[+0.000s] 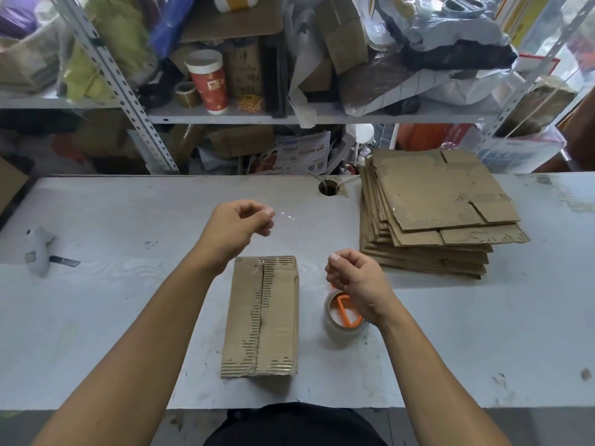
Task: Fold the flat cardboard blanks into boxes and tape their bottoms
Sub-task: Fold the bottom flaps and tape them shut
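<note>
While the left hand [240,225] pinches what looks like a clear tape strip, its far end invisible, the right hand [354,278] hangs loosely curled; whether it holds tape cannot be told. Box [261,317] lies between and below them, long axis running away from the person, seam up. Tape roll [343,318] sits partly hidden under the right wrist.

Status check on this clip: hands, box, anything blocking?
Left hand and right hand pinch a clear tape strip above the folded brown cardboard box. Clear tape roll beside it. Nothing blocking.
</note>
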